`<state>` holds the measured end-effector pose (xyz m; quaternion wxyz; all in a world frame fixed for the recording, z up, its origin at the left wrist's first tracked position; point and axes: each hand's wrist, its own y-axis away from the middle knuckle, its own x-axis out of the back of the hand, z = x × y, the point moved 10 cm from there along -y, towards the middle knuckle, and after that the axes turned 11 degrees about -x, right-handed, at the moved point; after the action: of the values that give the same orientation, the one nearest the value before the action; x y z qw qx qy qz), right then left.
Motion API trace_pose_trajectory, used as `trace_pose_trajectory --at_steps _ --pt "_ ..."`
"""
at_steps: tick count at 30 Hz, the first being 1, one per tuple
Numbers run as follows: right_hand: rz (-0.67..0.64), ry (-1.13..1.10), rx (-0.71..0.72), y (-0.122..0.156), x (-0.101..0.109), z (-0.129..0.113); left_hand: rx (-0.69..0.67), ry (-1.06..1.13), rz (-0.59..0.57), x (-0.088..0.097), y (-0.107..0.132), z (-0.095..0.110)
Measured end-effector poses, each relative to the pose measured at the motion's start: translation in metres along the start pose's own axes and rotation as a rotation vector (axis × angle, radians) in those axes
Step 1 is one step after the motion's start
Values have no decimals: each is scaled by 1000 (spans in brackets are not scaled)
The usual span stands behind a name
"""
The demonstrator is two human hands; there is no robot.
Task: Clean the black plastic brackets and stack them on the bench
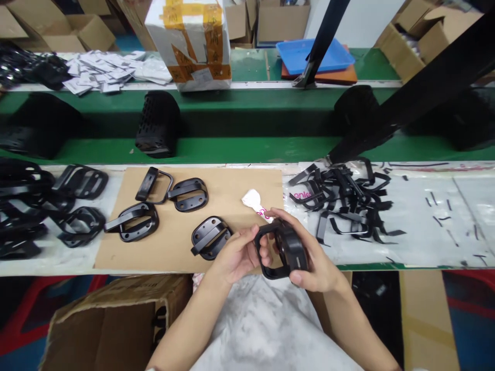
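Over the near edge of the worktop (417, 252), just off the near right corner of a cardboard sheet (224, 190), a black handle (292, 247) is held up in both hands. On the sheet lie four similar handles (209, 238), three toward its left edge and one near its near edge. A white wad (252, 198) sits by the sheet's right edge, its pink-lettered end running toward the hands. A tangled heap of black strips (348, 190) covers the worktop beyond the right hand, and more black parts (23, 185) pile up at its left end. Past the far edge runs a green belt (247, 152) carrying dark boxes (158, 123); a slanting black post (425, 82) blocks part of it on the right. Beyond stand a taped parcel (193, 46) and a blue tray (294, 56).

The held handle is dark and smooth, a thick rounded base with a squarish open loop and a small pale mark on its side. The left hand's (235, 257) fingers are closed around the loop; the right hand's (315, 260) fingers grip the base, thumb underneath.
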<state>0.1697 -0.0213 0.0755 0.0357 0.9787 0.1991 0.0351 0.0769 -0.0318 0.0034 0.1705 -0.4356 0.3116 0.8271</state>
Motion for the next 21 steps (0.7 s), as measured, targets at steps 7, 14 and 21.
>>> trace_pose_trajectory --at_steps 7,14,21 --pt "-13 61 27 2 0 -4 -29 -39 -23 0 0 -1" --pt "19 82 62 -3 4 -4 -67 -84 25 9 -3 0" --pt "153 -13 7 -7 20 -9 -183 -113 -9 3 0 -2"
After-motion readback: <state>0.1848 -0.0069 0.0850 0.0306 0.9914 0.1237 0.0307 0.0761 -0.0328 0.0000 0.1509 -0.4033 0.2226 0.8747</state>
